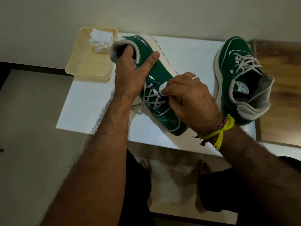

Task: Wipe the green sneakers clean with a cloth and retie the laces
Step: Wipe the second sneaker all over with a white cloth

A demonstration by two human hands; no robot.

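Head view: left hand grips near green sneaker at its collar, fingers inside, tilted on white desk. Right hand pinches white cloth against its laces. Second sneaker stands right, apart.

Setting: a home room. Evidence: plain cream wall, low white bench, wood-grain furniture beside it, person's bare feet on the floor.

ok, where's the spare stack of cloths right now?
Head view, far left: the stack of cloths sits in the far end of the cream tray, just left of the heel of the sneaker being wiped.
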